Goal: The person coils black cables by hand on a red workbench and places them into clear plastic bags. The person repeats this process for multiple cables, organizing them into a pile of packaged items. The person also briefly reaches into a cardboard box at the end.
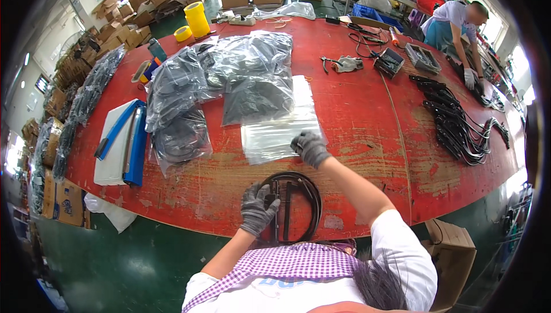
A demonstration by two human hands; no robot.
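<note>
My left hand [259,206], in a grey knit glove, is closed round a black part at the left side of a coiled black cable [315,203]. Straight black strips stand inside the loop, which is at the table's near edge. Ahead and to the right, my right hand [310,148], gloved alike, has its fingers bent together at the right edge of a stack of clear plastic bags [270,141]. Its fingertips press on the top bag. Just beyond lie filled bags [258,99] with dark coiled items inside, piled to the left and back.
A blue-and-white paper cutter [120,144] lies at left on the red table [356,187]. Yellow tape rolls [197,19] stand at the back. Pliers [326,64], a box of small parts [389,62] and black cable assemblies [447,118] lie to the right, near a co-worker [456,23].
</note>
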